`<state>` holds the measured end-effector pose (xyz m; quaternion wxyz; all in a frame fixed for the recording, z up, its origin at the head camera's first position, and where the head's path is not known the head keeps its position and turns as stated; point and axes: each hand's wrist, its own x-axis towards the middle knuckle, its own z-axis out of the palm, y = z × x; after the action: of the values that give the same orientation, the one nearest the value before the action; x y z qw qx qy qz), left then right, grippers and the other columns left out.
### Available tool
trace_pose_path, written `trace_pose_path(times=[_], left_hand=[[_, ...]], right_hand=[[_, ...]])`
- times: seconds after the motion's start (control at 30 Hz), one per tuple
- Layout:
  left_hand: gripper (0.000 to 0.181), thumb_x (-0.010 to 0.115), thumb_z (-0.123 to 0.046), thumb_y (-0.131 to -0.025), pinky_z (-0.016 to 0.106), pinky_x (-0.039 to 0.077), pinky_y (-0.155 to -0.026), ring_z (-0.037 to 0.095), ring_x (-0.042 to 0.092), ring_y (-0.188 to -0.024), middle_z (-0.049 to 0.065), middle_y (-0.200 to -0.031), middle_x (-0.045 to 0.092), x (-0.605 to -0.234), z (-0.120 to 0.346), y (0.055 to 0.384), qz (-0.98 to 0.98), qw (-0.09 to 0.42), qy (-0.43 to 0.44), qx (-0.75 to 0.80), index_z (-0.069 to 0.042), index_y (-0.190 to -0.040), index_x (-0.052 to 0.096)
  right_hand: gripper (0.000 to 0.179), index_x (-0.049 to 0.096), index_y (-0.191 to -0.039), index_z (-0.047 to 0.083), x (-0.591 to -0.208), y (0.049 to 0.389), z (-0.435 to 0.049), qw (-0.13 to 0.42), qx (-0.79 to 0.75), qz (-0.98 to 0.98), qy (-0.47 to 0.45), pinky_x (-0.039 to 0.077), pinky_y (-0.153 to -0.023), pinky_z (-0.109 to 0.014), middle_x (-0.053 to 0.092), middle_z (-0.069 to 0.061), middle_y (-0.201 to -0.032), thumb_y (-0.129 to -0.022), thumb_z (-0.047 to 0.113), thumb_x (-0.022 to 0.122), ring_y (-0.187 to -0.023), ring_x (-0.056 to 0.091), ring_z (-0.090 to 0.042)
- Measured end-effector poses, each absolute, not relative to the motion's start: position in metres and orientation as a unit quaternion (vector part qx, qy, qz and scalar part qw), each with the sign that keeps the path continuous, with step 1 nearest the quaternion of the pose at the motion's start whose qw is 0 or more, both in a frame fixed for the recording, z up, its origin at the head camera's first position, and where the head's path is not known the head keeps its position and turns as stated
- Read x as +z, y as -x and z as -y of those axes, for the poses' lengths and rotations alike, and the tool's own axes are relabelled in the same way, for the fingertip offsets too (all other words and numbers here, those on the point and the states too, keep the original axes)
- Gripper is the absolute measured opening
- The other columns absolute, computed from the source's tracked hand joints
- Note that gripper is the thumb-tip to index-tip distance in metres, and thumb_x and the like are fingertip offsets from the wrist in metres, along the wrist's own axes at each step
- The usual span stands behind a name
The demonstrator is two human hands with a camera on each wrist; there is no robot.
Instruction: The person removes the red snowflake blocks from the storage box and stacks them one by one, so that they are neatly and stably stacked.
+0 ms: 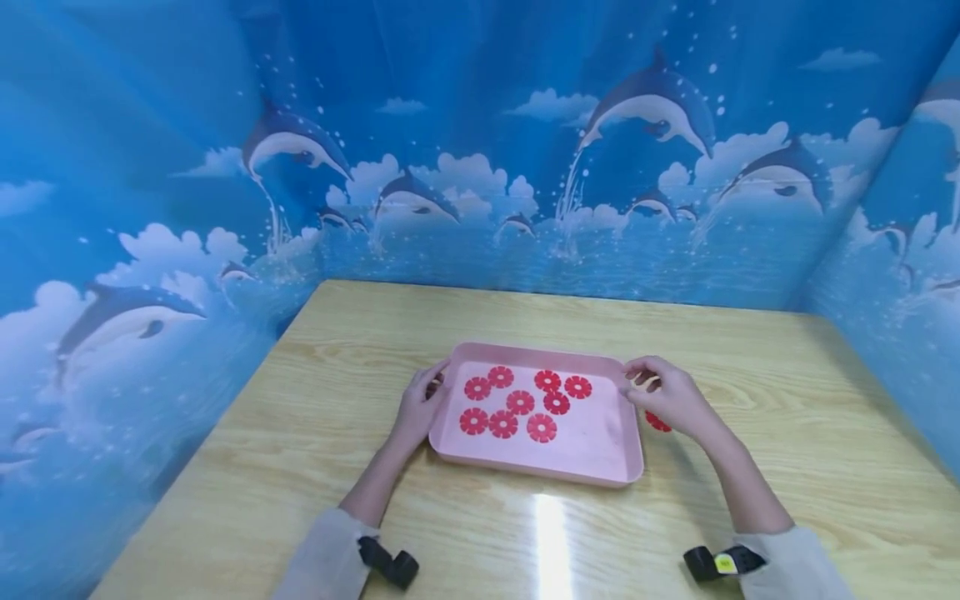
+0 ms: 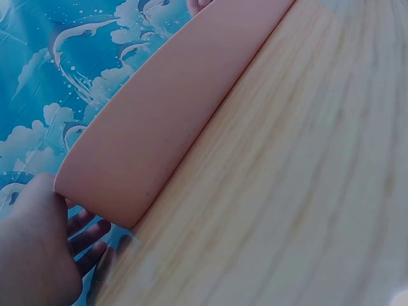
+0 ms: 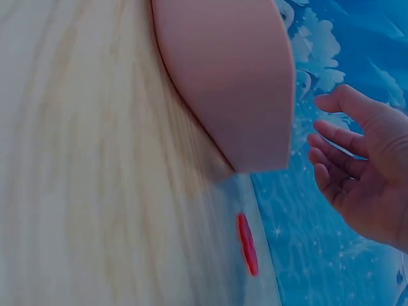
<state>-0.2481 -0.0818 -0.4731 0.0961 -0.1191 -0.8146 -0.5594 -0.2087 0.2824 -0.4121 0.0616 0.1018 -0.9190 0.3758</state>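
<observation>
A pink rectangular tray (image 1: 592,446) lies on the table with several red notched discs (image 1: 542,427) in it, each with a hole in its centre. At the tray's left side, my left hand (image 1: 417,407) holds the rim; in the left wrist view its fingers (image 2: 89,239) show outside the wall and the thumb tip is hidden. My right hand (image 1: 671,396) hovers by the right rim, its fingers loosely bent and holding nothing. The right wrist view shows it apart from the tray wall (image 3: 229,83). Another red disc (image 1: 657,422) lies on the table below this hand.
The tray stands on a wood-grain table (image 1: 360,333). Blue curtains with dolphins and clouds (image 1: 480,125) enclose the back and both sides. A bright light reflection lies in front of the tray. Black wrist straps (image 1: 386,562) sit at both sleeves.
</observation>
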Motion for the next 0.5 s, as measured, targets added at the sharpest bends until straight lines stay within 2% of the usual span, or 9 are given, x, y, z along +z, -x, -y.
trace_pose_path(times=[0.27,0.5], left_hand=[[0.041,0.054,0.005,-0.086,0.039,0.048,-0.08,0.028,0.054,-0.087,0.015,-0.098,0.052,-0.476,0.079,0.249,0.812,0.094,0.118,-0.564,0.001,-0.126,0.052],[0.04,0.054,0.006,-0.085,0.038,0.049,-0.079,0.029,0.055,-0.087,0.014,-0.097,0.053,-0.474,0.081,0.249,0.811,0.103,0.122,-0.563,0.002,-0.125,0.053]], right_hand=[[0.031,0.061,-0.108,-0.004,-0.425,0.232,-0.26,-0.002,0.375,0.914,-0.153,0.049,-0.076,-0.037,0.06,-0.013,-0.098,-0.079,0.005,0.068,-0.089,0.055,-0.025],[0.037,0.061,-0.112,-0.002,-0.431,0.245,-0.25,-0.021,0.342,0.924,-0.167,0.05,-0.079,-0.039,0.06,-0.014,-0.103,-0.076,0.004,0.069,-0.091,0.056,-0.027]])
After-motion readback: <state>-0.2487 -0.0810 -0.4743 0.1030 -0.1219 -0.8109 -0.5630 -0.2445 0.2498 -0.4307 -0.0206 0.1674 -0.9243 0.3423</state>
